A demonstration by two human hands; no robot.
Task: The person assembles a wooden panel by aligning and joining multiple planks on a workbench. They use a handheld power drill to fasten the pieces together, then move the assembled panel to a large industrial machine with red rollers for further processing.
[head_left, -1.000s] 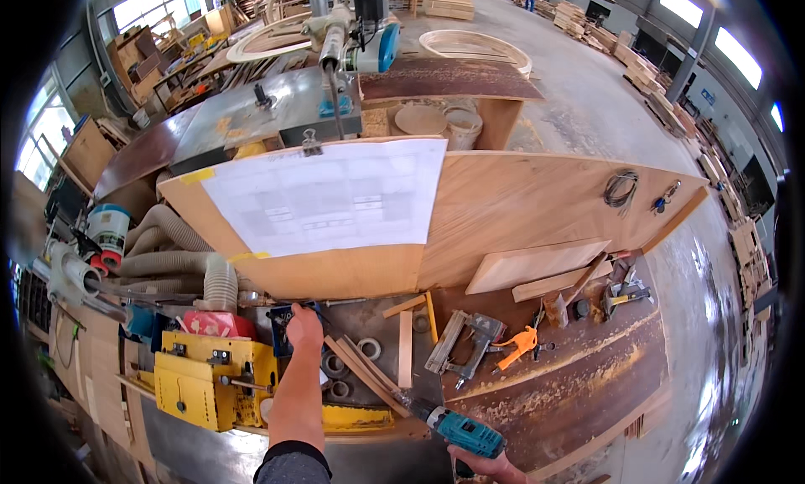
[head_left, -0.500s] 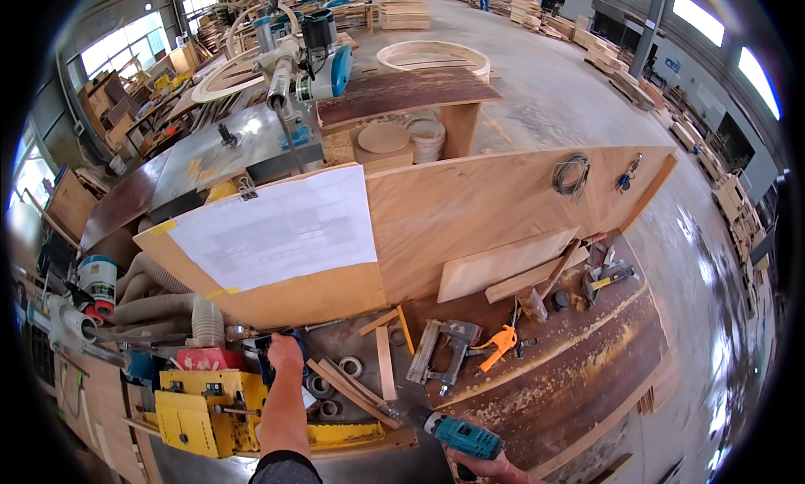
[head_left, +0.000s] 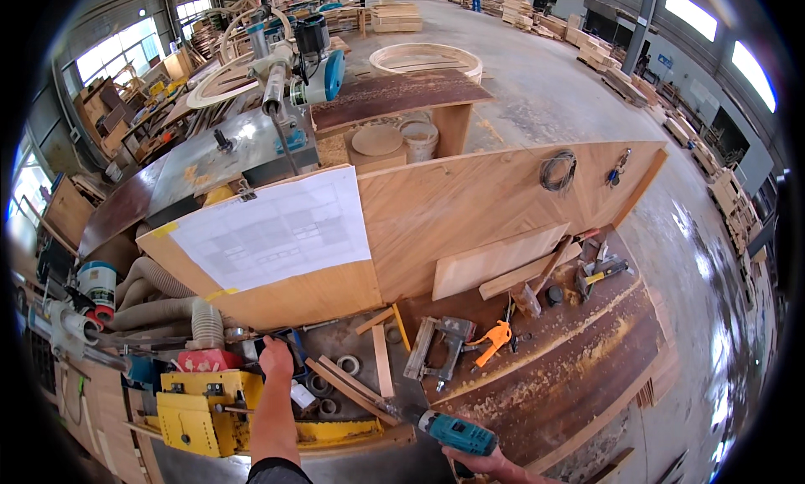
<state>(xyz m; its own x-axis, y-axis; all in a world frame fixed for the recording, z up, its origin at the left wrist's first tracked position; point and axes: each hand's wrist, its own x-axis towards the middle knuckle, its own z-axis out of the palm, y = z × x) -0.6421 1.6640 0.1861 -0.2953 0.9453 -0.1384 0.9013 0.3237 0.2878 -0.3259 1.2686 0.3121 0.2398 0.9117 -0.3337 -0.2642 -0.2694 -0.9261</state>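
My right hand (head_left: 480, 462) is wrapped round the grip of a teal and black cordless drill (head_left: 459, 432), its nose pointing left over the bench. My left hand (head_left: 276, 358) reaches in among small items behind the yellow metal machine part (head_left: 210, 413). Its fingers are curled beside a dark blue-black object, and what they hold, if anything, is hidden. A small white item (head_left: 303, 395) lies just right of my left forearm. Close by are rolls of tape (head_left: 348, 366) and thin wood strips (head_left: 352, 387).
On the brown board lie a nail gun (head_left: 453, 350), an orange air blow gun (head_left: 495, 341) and a hammer (head_left: 605, 272) amid sawdust. An upright wooden panel (head_left: 495, 190) with a paper drawing (head_left: 277, 224) walls off the back. A ribbed hose (head_left: 207, 325) stands left.
My left hand has shifted slightly left and nearer, and the white item now shows beside its forearm. The right hand still holds the drill. The whole view has shifted a little.
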